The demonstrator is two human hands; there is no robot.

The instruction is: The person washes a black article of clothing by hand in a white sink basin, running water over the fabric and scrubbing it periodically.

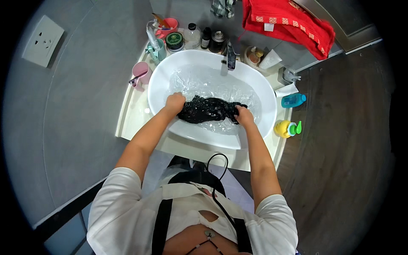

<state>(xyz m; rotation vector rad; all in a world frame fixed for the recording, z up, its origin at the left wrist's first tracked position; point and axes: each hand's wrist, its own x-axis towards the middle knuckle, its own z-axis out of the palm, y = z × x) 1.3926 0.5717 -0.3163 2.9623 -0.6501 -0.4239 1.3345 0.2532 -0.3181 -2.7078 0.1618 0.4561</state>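
Observation:
A wet black cloth, perhaps a garment, is stretched sideways across the water in a white oval basin. My left hand grips its left end close to the basin's left side. At the right end, my right hand pinches the bunched fabric between thumb and fingers. Ripples and glints cover the water around the cloth. Its underside is hidden, and I cannot tell its exact kind. A dark metal faucet reaches over the basin's far rim.
Along the back of the counter stand a green-lidded jar, a clear bottle and dark bottles. A pink mug is at left. A blue bottle and a yellow pump bottle stand at right. A red towel hangs behind.

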